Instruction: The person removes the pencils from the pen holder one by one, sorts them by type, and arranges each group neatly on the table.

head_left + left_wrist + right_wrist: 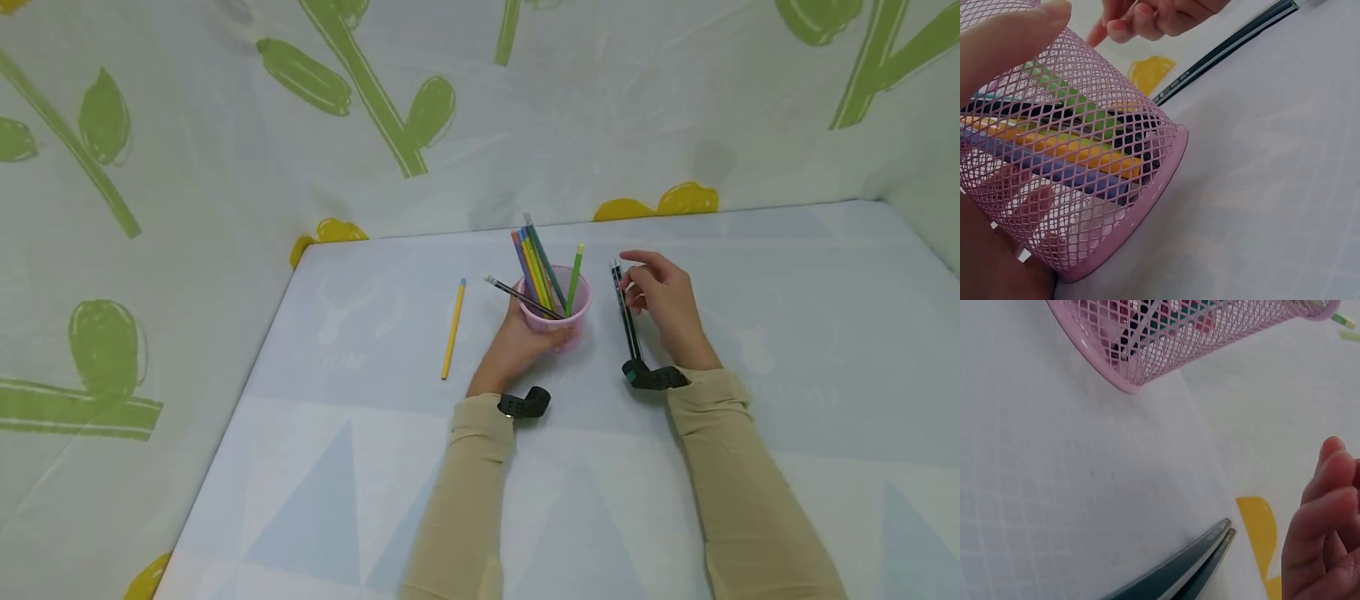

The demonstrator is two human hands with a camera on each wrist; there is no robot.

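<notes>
A pink mesh pencil cup (579, 293) stands on the table, and my left hand (517, 343) grips it round its near left side. Several pencils lean in it, among them a green pencil (574, 279) and a black pencil (517, 293) slanting out over the left rim. In the left wrist view, the pencils' lower ends show through the mesh (1085, 150). Right of the cup, two dark pencils (628, 321) lie side by side. My right hand (663, 296) is just beside their far ends, fingers loosely bent with nothing between them.
A yellow pencil (453, 329) with a blue end lies on the table left of the cup. The table (300, 467) wears a pale cover with blue triangles. Behind it rises a white wall covering (525, 125) with green plant prints.
</notes>
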